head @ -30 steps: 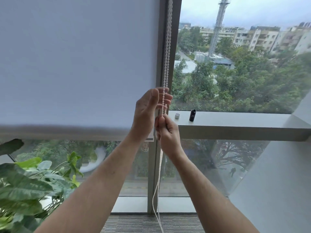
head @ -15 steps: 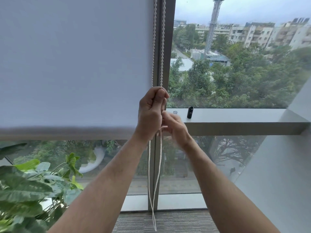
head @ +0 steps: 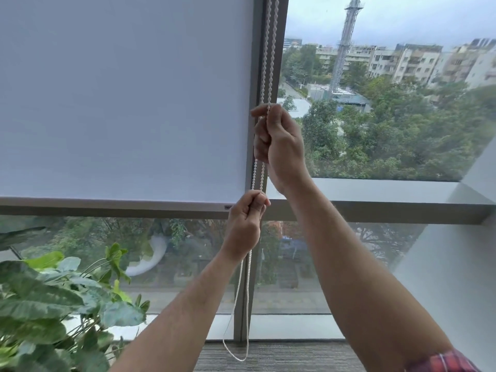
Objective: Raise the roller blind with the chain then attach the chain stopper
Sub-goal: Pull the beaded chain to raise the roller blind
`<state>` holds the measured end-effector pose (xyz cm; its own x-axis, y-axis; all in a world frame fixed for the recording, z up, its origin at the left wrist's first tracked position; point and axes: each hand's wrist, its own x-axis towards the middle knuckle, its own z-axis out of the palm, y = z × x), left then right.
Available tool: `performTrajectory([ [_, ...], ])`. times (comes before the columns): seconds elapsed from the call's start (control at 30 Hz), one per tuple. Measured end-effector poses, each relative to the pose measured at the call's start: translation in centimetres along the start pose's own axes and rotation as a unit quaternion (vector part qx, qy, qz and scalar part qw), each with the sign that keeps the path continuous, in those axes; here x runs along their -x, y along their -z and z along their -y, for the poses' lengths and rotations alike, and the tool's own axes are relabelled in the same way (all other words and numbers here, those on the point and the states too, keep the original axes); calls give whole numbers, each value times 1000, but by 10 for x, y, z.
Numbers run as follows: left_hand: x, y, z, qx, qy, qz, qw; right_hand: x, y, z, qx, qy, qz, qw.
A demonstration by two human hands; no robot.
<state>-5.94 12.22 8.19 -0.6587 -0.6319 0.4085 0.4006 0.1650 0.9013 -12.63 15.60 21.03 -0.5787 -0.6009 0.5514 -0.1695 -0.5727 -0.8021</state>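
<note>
Beaded white chain beside the smooth grey roller blind. Right hand grip clamped on it up high, left hand pinching both strands lower.

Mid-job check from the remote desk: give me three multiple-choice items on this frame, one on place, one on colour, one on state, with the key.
1. Which hand is higher on the bead chain?
A. right hand
B. left hand
C. both level

2. What colour is the chain?
A. black
B. white
C. red

3. Where does the roller blind stand?
A. fully raised
B. down to the floor
C. partly down, with glass showing below its bottom bar

Key: 1 A, the right fist grips above the left; 2 B, the beads are white; 3 C, trees show beneath the bar.
</note>
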Motion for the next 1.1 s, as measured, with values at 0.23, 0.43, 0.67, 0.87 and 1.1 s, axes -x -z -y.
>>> performTrajectory([
  [0.23, -2, 5, 3, -65, -43, 0, 997, 7, -12, -4, 5, 54, -30, 998],
  [0.43, -13, 12, -8, -93, -72, 26, 993, 11, -15, -6, 64, 92, -56, 992],
  [0.67, -59, 10, -81, 7, -138, -5, 990, 30, -6, -47, 118, 59, -57, 990],
  [0.87, -76, -4, -116, 23, -154, 49, 987, 52, 10, -82, 135, -9, -57, 989],
  [1.1, -65, -19, -99, 48, -142, -15, 989, 59, 15, -79, 70, -64, -21, 995],
])
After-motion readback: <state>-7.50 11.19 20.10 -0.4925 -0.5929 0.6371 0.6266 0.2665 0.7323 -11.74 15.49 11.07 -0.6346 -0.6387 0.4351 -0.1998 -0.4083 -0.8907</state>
